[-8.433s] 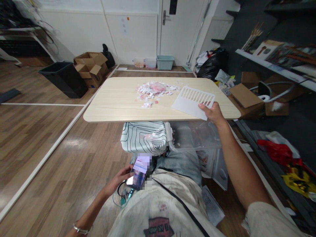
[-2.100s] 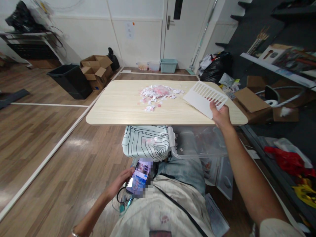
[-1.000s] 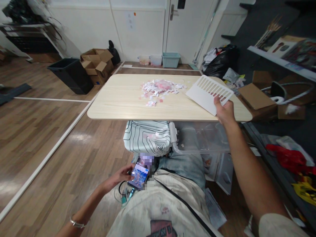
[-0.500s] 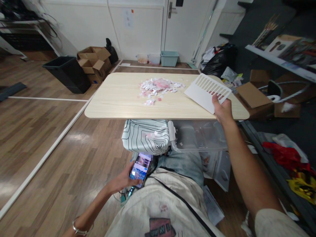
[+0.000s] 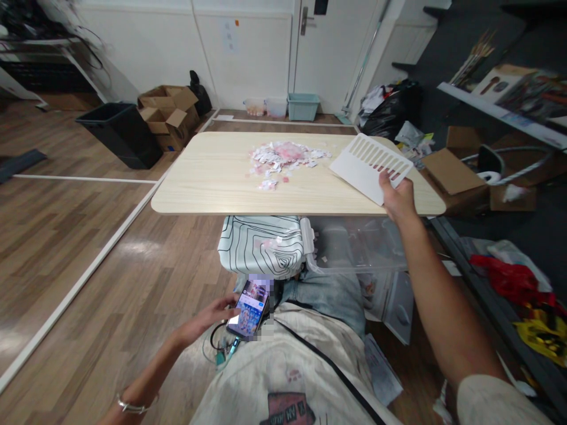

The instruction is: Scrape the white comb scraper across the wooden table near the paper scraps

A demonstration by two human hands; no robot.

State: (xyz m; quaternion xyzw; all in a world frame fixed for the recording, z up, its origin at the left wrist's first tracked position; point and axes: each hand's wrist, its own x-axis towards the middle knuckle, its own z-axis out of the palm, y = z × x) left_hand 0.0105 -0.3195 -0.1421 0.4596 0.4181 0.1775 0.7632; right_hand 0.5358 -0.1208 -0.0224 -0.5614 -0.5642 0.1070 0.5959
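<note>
In the head view my right hand (image 5: 397, 195) grips a flat white panel with a row of long slots (image 5: 361, 168), thumb on top, tilted over the right part of the table (image 5: 199, 183). Low in front of my body, my left hand (image 5: 219, 311) is at the left edge of a lit smartphone (image 5: 248, 310), thumb on the screen; its other fingers are partly hidden. A cable (image 5: 233, 348) runs from the phone's lower end. Mid-table lies a heap of white and pink paper scraps (image 5: 286, 154).
Below the table edge are a patterned light fabric bin (image 5: 261, 247) and a clear plastic box (image 5: 358, 245) with a few scraps. A black bin (image 5: 121, 133) and cardboard boxes (image 5: 170, 112) stand left. An open carton (image 5: 456, 168) and a shelf rail (image 5: 496, 112) are right.
My left hand has shifted left, its thumb sliding from the phone's lower middle back toward its left edge. My right hand and the slotted panel stay nearly still.
</note>
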